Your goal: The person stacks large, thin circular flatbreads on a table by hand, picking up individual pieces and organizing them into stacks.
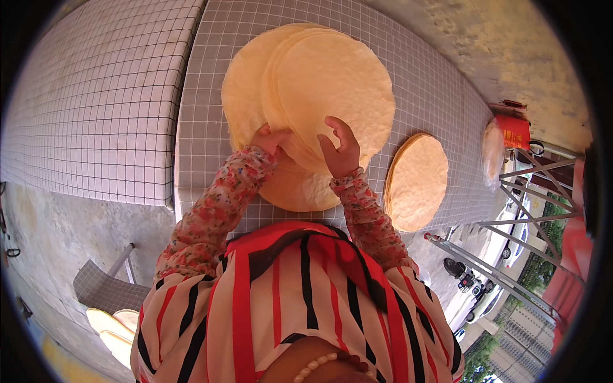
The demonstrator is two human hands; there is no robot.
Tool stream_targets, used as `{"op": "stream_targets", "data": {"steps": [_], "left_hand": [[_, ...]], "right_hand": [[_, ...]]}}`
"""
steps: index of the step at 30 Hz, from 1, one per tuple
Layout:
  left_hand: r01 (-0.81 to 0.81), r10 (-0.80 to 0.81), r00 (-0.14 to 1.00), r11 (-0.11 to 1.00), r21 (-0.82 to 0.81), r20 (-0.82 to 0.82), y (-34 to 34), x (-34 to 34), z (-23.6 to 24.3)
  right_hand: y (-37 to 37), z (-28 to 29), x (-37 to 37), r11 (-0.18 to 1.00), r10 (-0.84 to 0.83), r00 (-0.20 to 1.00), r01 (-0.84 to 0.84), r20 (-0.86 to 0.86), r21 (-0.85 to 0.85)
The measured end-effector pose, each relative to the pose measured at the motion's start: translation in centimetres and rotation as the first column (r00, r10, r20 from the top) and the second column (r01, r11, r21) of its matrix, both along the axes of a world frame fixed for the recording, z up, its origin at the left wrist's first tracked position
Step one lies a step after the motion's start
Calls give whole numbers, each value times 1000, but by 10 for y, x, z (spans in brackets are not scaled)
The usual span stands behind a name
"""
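1. Big pile of round sheets, in the middle of the grey table: matt, dry-looking, faintly bumpy.
2. Smaller pile, by the near edge toward the right corner: matt, a little rougher and blistered.
3. Grey table's top: smooth, low sheen, printed with a grid; cloth or plastic, I cannot tell.
4. White table, along its left edge: smooth, matt, black-lined.
5. Bag, at its right end: clear, glossy plastic.
6. Sleeves: thin, crinkled cloth.
7. Shirt: soft, matt striped cloth.
8. Beads: smooth, slightly shiny.
9. Frame, beyond that end: bare-looking metal.
10. Floor: rough, stained concrete.
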State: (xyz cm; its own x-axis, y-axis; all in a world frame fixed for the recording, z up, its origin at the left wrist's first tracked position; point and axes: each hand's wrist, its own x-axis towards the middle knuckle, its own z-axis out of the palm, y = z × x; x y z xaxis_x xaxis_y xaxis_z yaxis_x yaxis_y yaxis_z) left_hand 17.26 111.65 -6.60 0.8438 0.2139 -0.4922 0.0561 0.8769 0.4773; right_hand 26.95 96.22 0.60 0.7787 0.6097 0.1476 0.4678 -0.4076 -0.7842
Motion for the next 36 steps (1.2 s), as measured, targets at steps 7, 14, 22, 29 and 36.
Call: {"op": "stream_targets", "data": {"steps": [7,14,22,29,36], "left_hand": [[18,-16,999,998,-58,37,4,-1,-21],[10,-10,1000,1000,20,5,-3,2,-13],[88,-84,995,993,76,-53,1,-5,-14],[93,-85,995,983,157,-56,2,-13,-23],[120,-112,992,977,174,-57,4,-12,-16]], "right_hand": [[40,-9,-22,981,123,976,-92,182,-169],[34,-14,5,965,154,946,-81,287,-251],[56,-4,-20,995,81,874,-46,479,-85],[57,-18,-25,987,152,891,-111,428,-120],[51,-27,-28,971,224,883,-167,412,-171]]}}
